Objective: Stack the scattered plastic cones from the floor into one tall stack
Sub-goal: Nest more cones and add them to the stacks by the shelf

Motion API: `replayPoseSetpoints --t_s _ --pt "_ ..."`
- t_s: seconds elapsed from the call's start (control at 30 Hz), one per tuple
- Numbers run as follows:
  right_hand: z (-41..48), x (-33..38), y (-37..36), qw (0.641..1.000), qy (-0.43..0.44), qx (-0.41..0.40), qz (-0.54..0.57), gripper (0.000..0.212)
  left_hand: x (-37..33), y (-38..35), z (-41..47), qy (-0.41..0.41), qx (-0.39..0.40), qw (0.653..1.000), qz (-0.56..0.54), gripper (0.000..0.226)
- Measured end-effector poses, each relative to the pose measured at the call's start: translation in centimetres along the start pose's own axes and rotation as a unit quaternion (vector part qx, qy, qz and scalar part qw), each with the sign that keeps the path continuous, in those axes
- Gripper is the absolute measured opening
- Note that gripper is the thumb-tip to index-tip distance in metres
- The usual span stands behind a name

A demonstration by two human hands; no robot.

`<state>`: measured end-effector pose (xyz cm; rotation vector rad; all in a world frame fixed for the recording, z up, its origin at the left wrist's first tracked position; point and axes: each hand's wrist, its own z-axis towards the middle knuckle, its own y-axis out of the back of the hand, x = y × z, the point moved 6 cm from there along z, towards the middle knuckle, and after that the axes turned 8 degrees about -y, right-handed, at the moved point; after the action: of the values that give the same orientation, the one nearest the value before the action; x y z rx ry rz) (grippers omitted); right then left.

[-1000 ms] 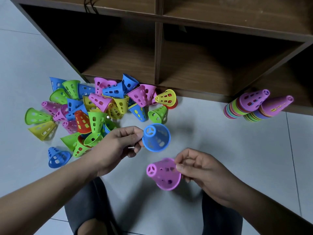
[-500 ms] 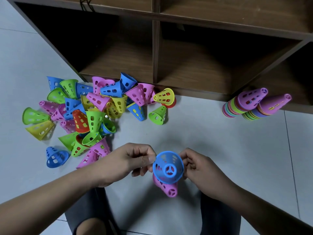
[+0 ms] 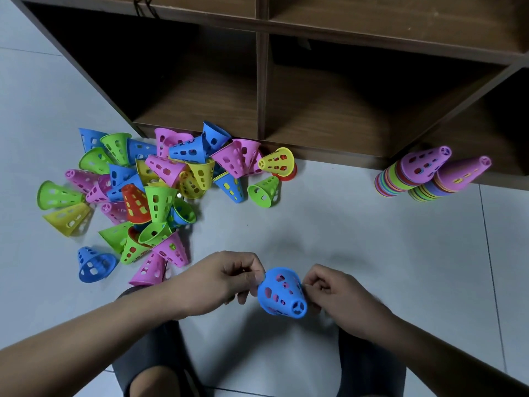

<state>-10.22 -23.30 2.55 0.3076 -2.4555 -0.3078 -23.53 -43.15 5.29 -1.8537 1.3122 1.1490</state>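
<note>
Pinching blue cone [image 3: 282,295], pink cone [image 3: 268,293] inside: left hand [image 3: 220,282], right hand [image 3: 336,295]

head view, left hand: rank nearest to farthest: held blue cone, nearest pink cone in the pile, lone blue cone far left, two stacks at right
1. held blue cone: pinched by the left hand, at its right.
2. nearest pink cone: close by, to its left.
3. lone blue cone: farther left, alone.
4. two stacks: far right, farthest.

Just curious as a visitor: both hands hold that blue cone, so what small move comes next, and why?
Probably the left hand lets go and reaches for another cone in the pile: the blue cone already covers a pink cone, visible through its holes.
</note>
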Motion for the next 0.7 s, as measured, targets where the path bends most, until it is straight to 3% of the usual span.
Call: replayPoseSetpoints --t_s 0.13,0.3,0.4,0.57,0.7 --pt "-0.3 -0.8 -0.9 0.997 -0.026 0.066 0.006 0.027 1.7 -0.6 0.3 0.03 -0.026 0.997 0.067 0.017" --pt "-0.5 -3.0 -3.0 0.991 -0.029 0.121 -0.058 0.022 3.1 -0.6 0.3 0.04 -0.092 0.992 0.07 0.005" --pt "-0.4 -3.4 -5.1 0.975 0.033 0.156 -0.157 0.036 4.0 -1.0 0.4 0.061 -0.104 0.992 0.027 0.009" --pt "0.2 -2.8 -7.9 0.952 0.098 0.18 -0.228 0.073 4.4 -1.2 1.1 0.069 -0.127 0.989 -0.011 0.011" --pt "1.2 -3.2 -9.0 0.956 0.085 0.168 -0.224 0.082 4.6 -1.0 1.9 0.063 -0.13 0.989 -0.02 0.014"
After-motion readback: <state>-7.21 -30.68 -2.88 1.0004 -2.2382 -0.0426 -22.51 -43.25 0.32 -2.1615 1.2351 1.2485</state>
